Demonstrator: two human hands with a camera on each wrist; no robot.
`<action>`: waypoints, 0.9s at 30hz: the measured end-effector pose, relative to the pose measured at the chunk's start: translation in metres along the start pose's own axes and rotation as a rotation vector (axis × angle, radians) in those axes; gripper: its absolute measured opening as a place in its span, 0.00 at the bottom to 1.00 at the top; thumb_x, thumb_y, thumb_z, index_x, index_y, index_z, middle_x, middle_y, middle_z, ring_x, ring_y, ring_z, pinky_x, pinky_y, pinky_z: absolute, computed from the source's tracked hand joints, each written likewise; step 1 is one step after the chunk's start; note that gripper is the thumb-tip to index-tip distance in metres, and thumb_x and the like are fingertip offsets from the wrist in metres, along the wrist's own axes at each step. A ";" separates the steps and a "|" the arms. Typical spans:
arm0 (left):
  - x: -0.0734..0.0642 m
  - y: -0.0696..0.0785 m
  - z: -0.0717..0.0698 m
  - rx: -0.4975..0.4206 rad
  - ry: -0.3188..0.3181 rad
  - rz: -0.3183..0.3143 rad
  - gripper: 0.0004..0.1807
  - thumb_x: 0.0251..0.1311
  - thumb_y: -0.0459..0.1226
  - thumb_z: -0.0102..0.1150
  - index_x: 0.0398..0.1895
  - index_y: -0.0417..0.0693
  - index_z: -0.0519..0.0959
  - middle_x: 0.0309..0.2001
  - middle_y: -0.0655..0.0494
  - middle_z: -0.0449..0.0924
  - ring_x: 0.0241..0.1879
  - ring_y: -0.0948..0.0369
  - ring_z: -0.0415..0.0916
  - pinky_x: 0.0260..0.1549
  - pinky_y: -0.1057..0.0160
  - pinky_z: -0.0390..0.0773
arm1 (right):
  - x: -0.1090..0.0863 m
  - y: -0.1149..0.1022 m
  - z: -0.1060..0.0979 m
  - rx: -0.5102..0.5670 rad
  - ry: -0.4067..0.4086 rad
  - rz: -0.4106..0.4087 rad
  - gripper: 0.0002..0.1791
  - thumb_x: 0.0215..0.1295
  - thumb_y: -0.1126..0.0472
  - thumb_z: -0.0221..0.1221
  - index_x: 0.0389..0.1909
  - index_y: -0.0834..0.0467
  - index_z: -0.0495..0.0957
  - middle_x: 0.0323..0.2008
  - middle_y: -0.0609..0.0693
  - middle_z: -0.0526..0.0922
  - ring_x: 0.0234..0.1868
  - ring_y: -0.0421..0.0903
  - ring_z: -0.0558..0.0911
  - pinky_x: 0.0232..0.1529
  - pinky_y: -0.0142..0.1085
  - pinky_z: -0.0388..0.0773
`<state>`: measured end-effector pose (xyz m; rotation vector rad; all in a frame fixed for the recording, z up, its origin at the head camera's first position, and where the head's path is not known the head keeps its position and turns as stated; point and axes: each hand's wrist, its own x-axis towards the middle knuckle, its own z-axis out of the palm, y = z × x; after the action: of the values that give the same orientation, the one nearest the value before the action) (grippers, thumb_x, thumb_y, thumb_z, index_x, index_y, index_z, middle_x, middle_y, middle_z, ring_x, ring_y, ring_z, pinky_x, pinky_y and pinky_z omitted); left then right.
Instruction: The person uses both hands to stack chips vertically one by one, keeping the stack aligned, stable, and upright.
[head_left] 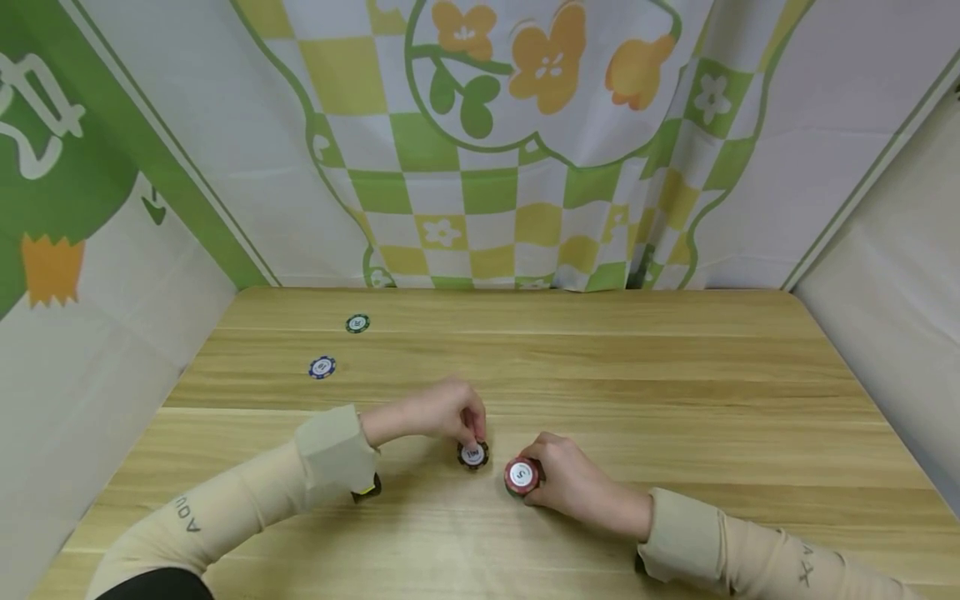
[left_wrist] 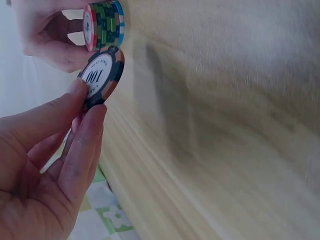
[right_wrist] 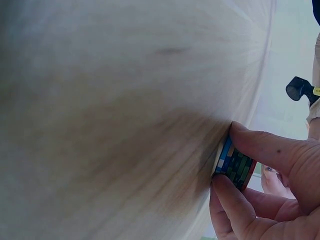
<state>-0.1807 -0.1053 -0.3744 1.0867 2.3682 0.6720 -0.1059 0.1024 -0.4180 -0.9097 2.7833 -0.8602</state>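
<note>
My left hand (head_left: 442,410) pinches a black-and-orange poker chip (left_wrist: 101,75) between thumb and fingers; its white centre reads 100. In the left wrist view the chip is tilted above the wood. Just to its right in the head view, my right hand (head_left: 573,483) grips a short stack of poker chips (head_left: 521,476) by its sides. A red chip with a white centre tops that stack. Below it, the left wrist view shows green layers (left_wrist: 106,24) and a blue one at the bottom. The stack's base is close to the table in the right wrist view.
On the wooden table (head_left: 675,375), a blue-and-white chip (head_left: 322,367) and a dark green chip (head_left: 357,323) lie flat at the back left. A patterned curtain (head_left: 495,200) hangs behind the far edge, and pale cloth walls (head_left: 892,275) stand at the sides.
</note>
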 end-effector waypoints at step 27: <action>0.004 -0.005 0.031 -0.783 0.020 -0.340 0.09 0.46 0.20 0.60 0.33 0.23 0.76 0.29 0.38 0.81 0.22 0.63 0.78 0.26 0.64 0.80 | 0.000 0.001 0.001 -0.002 0.006 0.006 0.19 0.33 0.66 0.72 0.32 0.63 0.79 0.29 0.47 0.77 0.31 0.41 0.75 0.33 0.30 0.74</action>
<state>-0.1679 -0.0972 -0.4027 0.3303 1.9252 1.3096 -0.1066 0.1027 -0.4191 -0.9006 2.7910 -0.8608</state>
